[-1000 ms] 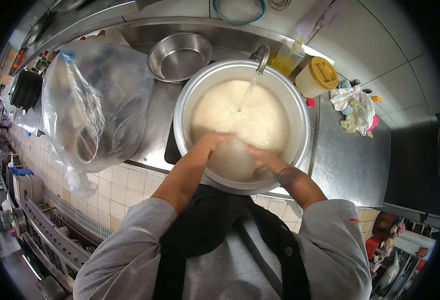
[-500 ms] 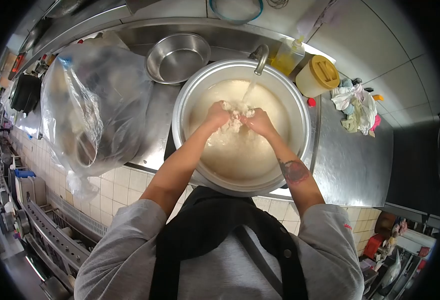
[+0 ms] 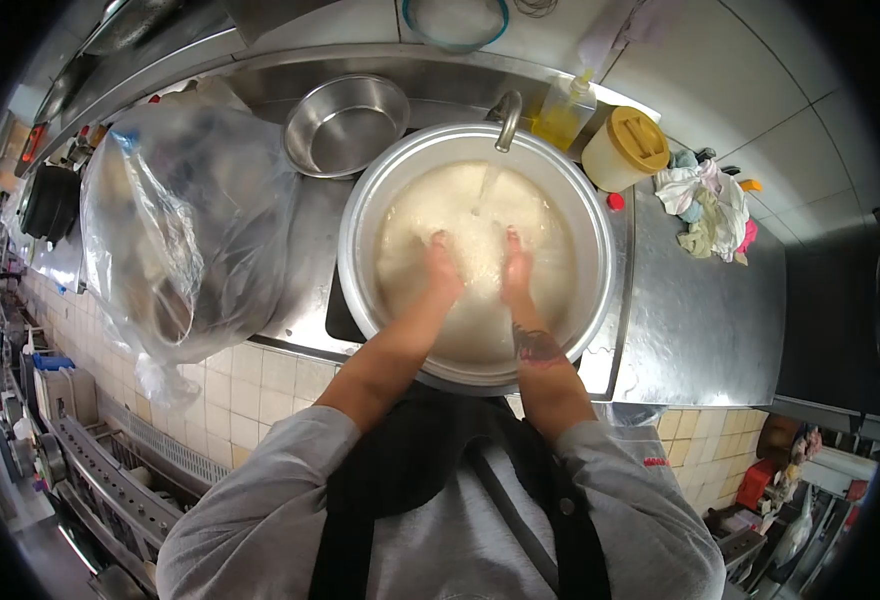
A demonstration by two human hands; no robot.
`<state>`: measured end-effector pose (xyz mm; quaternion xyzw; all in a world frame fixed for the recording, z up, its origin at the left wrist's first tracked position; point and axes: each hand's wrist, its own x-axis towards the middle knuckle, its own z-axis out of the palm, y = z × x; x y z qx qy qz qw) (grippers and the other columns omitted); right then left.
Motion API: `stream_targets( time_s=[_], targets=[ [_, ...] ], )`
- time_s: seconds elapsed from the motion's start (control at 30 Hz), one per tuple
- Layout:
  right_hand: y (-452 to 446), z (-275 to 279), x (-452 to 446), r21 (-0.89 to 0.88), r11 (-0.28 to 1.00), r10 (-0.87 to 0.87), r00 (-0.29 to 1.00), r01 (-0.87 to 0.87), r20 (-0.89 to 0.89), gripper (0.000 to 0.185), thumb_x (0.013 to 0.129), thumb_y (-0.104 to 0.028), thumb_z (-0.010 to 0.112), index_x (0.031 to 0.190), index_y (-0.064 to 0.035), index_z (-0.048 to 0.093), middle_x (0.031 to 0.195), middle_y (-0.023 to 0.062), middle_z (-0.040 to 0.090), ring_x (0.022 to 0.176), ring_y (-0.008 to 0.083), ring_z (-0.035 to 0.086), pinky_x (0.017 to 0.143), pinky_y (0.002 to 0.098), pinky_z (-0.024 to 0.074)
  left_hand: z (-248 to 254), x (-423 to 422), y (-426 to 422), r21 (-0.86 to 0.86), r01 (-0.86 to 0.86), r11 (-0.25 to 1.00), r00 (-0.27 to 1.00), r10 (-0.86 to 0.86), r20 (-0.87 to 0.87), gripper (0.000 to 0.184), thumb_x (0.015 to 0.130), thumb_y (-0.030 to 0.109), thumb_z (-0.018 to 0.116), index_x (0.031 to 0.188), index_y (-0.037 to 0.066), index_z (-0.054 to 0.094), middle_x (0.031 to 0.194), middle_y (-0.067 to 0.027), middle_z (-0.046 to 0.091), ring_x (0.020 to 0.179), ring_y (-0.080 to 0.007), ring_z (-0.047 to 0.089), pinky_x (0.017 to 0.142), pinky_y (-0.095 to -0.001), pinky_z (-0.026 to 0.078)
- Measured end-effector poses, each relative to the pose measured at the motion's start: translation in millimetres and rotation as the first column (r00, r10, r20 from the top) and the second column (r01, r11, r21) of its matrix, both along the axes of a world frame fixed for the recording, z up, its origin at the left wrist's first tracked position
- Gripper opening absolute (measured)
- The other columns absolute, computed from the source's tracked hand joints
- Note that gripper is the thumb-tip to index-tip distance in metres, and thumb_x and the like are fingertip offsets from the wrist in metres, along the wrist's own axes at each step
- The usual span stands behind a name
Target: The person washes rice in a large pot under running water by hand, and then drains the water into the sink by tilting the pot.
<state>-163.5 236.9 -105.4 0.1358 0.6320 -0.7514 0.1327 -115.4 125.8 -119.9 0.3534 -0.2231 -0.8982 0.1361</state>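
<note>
Stainless-steel counter (image 3: 700, 330) against a tiled wall (image 3: 750, 90), with both hands in a large metal pot of milky water.
Set beneath a curved faucet (image 3: 508, 118), whose stream (image 3: 488, 185) falls into it, the pot (image 3: 591, 250) holds cloudy, cream-coloured water (image 3: 410, 225). Left hand (image 3: 442, 265) and right hand (image 3: 516, 268) are side by side near its middle, apart from each other, fingers pointing toward the faucet and partly submerged; whether either grips anything below the surface, I cannot tell. Left of the pot are a steel bowl (image 3: 348, 140) and a bulky clear plastic bag (image 3: 185, 230). Behind its right side stand a pump bottle of yellow liquid (image 3: 565, 110) and a cream canister with a yellow lid (image 3: 615, 155), near a red cap (image 3: 615, 201) and crumpled cloths (image 3: 715, 205).
</note>
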Motion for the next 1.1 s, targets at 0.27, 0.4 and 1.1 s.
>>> stream_targets(
  time_s=[0.27,0.4,1.1],
  targets=[
    [-40.4,80.7,58.7,0.268,0.963,0.171,0.837,-0.030,-0.520,0.056,0.075,-0.020,0.072,0.118,0.0070,0.048,0.115,0.0146,0.055,0.103,0.0205,0.053,0.090,0.0311,0.0415,65.0,1.0,5.0,0.007,0.114,0.993,0.993,-0.114,-0.042,0.034,0.090,0.029,0.050,0.109,0.002,0.054,0.092,-0.0085,0.061,0.079,-0.0192,0.059,0.070,-0.0328,0.050],
    [-48.0,121.1,59.1,0.075,0.995,-0.013,0.860,0.060,-0.510,0.041,0.074,-0.011,0.072,0.106,0.0081,0.055,0.096,0.0159,0.064,0.087,0.0168,0.060,0.080,0.0300,0.0463,90.8,-4.6,-6.7,-0.305,0.188,0.934,0.978,-0.148,0.150,0.029,0.091,0.029,0.051,0.101,0.002,0.057,0.085,-0.0064,0.061,0.070,-0.0182,0.058,0.061,-0.0318,0.049],
    [39.8,70.8,-53.9,0.735,-0.331,0.587,0.480,-0.592,0.652,0.057,0.086,-0.048,0.044,0.113,0.0002,0.057,0.122,0.0164,0.053,0.119,0.0290,0.045,0.102,0.0380,0.0312,64.9,26.7,-67.6,-0.129,0.857,-0.500,0.077,-0.124,0.989,0.054,0.088,0.049,0.039,0.114,0.005,0.057,0.118,-0.0153,0.056,0.107,-0.0303,0.054,0.094,-0.0396,0.038]
  ],
)
